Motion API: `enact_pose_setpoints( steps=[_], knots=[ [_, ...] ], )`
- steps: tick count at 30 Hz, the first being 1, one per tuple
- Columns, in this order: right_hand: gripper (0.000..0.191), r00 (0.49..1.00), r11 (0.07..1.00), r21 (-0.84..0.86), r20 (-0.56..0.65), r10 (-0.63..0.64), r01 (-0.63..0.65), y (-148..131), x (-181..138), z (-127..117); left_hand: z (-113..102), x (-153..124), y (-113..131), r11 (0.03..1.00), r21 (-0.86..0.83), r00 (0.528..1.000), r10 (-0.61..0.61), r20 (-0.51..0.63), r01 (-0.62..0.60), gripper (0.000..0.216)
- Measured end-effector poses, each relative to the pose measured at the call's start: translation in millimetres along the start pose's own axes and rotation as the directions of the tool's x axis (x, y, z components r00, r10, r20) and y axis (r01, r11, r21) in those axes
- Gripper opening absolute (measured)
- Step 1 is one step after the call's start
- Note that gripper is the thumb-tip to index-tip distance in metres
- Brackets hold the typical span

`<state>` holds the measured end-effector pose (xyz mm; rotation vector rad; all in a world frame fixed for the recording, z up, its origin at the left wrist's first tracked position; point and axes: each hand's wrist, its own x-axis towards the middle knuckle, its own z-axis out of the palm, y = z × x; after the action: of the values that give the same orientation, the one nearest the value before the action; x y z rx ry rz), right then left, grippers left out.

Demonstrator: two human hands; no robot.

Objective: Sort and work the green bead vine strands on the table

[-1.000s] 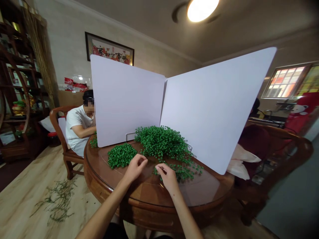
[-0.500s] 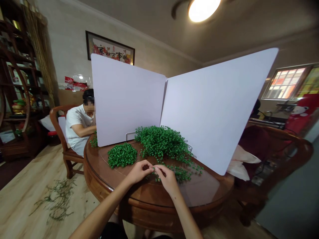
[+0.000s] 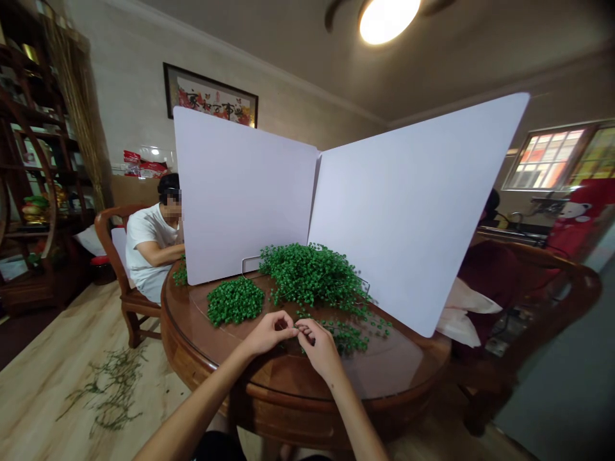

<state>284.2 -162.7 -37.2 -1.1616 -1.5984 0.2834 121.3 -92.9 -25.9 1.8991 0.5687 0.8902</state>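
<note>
My left hand (image 3: 275, 331) and my right hand (image 3: 316, 338) meet just above the near part of the round wooden table (image 3: 283, 378). The fingertips of both are pinched together on a thin green stem, mostly hidden by the fingers. Beyond them spreads a large heap of green peppercorn sprigs (image 3: 312, 272), small round berries on fine stalks. A smaller, tighter pile of green peppercorns (image 3: 234, 301) lies to the left of it. Loose sprigs (image 3: 352, 336) rest beside and behind my right hand.
Two white panels (image 3: 245, 198) stand upright at the back, with a wire stand (image 3: 250, 262) at the foot. Past the left panel a person in a white shirt (image 3: 151, 234) sits on a wooden chair (image 3: 125, 282). Bare stalks (image 3: 108, 390) litter the floor at left.
My right hand's fingers have curled in closer around the stem, and the berries seen below them before are now hidden. My left hand holds nearly the same place.
</note>
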Motion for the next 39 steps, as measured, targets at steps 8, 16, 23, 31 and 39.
enact_pose_setpoints(
  steps=[8,16,23,31,39],
  knots=[
    [0.015,0.999,0.996,-0.092,-0.044,-0.013,0.008,7,1,4,0,-4,9,0.997,0.003,0.996,0.082,0.046,-0.083,0.031],
    [0.03,0.983,0.985,0.091,-0.099,0.154,-0.146,14,6,-1,0,0,3,0.973,0.198,0.957,0.166,-0.237,-0.12,0.018],
    [0.035,0.984,0.968,0.2,-0.058,0.166,-0.151,12,4,0,-25,5,-16,0.876,0.443,0.632,0.234,-0.739,0.193,0.006],
    [0.032,0.987,0.967,0.208,-0.017,0.157,-0.151,17,5,2,-10,1,4,0.934,0.339,0.961,0.189,-0.204,-0.111,0.022],
    [0.021,0.992,0.97,0.207,0.039,0.123,-0.129,19,4,5,-11,-1,7,0.935,0.299,0.982,0.182,0.058,-0.191,0.026]
  ],
)
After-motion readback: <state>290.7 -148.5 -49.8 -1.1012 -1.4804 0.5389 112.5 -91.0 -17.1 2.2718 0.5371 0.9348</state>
